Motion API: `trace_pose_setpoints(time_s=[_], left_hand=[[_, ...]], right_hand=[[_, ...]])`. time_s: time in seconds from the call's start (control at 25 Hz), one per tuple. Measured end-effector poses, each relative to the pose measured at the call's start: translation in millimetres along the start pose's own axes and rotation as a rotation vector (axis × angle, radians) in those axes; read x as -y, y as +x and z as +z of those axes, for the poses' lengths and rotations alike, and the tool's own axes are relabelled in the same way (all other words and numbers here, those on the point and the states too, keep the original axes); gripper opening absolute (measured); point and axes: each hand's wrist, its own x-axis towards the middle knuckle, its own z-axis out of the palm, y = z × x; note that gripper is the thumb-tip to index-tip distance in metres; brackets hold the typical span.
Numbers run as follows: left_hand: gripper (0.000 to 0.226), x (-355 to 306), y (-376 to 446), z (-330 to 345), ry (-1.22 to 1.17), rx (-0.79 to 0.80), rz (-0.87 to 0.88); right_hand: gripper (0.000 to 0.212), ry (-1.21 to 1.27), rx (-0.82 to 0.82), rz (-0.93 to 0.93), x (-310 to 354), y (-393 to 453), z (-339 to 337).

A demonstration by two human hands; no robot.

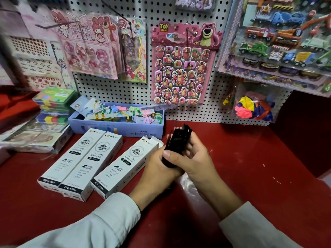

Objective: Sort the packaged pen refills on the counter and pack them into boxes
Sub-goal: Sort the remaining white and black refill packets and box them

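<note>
— Fingers (172,155) of both hands are seen curled round a black bundle of pen refills (176,145), the left hand (157,169) wrapped at its near end, the right hand (194,158) cupped along its side. Where is it held?

— Above the red counter (250,176), just right of the open white refill box (125,165); two more refill boxes (80,163) are laid side by side further left.

— How is the bundle expected to handle?

— Light and thin, it is judged; the loose rods could splay or slip apart, so a grip round the middle is advised, with the ends kept level.

— And the surroundings?

— A blue tray of coloured trinkets (116,120) is set at the far edge, below a pegboard (179,15) hung with sticker sheets (180,68).
</note>
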Motion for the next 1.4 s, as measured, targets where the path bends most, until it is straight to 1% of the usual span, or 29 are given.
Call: trace_pose_setpoints(time_s=[0.08,0.16,0.24,0.28,0.4,0.52,0.6,0.68,0.76,0.84,0.92,0.96,1.04,1.08,1.16,1.2,1.32,1.4], left_hand=[[0.027,-5,3,-4,-0.008,0.04,-0.006],[0.03,-5,4,-5,-0.033,0.079,-0.051],[0.036,-7,1,-3,-0.129,0.078,-0.133],[0.036,-8,0,-3,-0.171,0.073,-0.149],[0.037,-6,-1,-3,-0.199,0.125,-0.069],[0.042,-6,1,-3,-0.143,0.149,-0.016],[0.036,-6,3,-3,-0.077,0.145,0.023],[0.033,-5,3,-3,-0.058,0.14,0.005],[0.032,-5,1,-5,-0.109,0.167,-0.037],[0.03,-4,-4,-6,-0.274,0.265,-0.163],[0.018,-7,-5,-7,-0.428,0.369,-0.307],[0.013,-7,-5,-8,-0.45,0.403,-0.335],[0.011,-11,-6,-9,-0.436,0.46,-0.335],[0.016,-14,-6,-9,-0.393,0.488,-0.31],[0.033,-13,-6,-11,-0.263,0.515,-0.255],[0.035,-12,-7,-11,-0.21,0.509,-0.248],[0.018,-11,-10,-8,-0.209,0.547,-0.283],[0.023,-12,-11,-4,-0.236,0.533,-0.278]], right_hand=[[0.057,0.044,0.003,-0.001,4,1,-2],[0.055,0.049,-0.027,0.003,6,2,-2],[0.052,0.08,-0.025,0.019,7,2,-3],[0.051,0.099,0.003,0.026,8,1,-3],[0.052,0.1,0.063,0.028,10,1,-4],[0.052,0.062,0.09,0.042,11,-1,-4],[0.058,0.033,0.114,0.048,10,-2,-4],[0.059,0.019,0.113,0.055,9,-2,-2],[0.052,0.035,0.098,0.057,9,-1,-1],[0.036,0.039,0.046,0.045,12,-1,-4],[0.023,0.069,0.013,0.048,15,-1,-10],[0.02,0.102,0.019,0.058,17,-1,-12],[0.022,0.18,0.045,0.066,20,-1,-15],[0.025,0.219,0.071,0.064,21,-2,-15],[0.03,0.268,0.16,0.065,23,-3,-13],[0.031,0.275,0.208,0.074,23,-3,-12],[0.032,0.295,0.268,0.116,26,-4,-11],[0.031,0.314,0.233,0.105,25,-4,-9]])
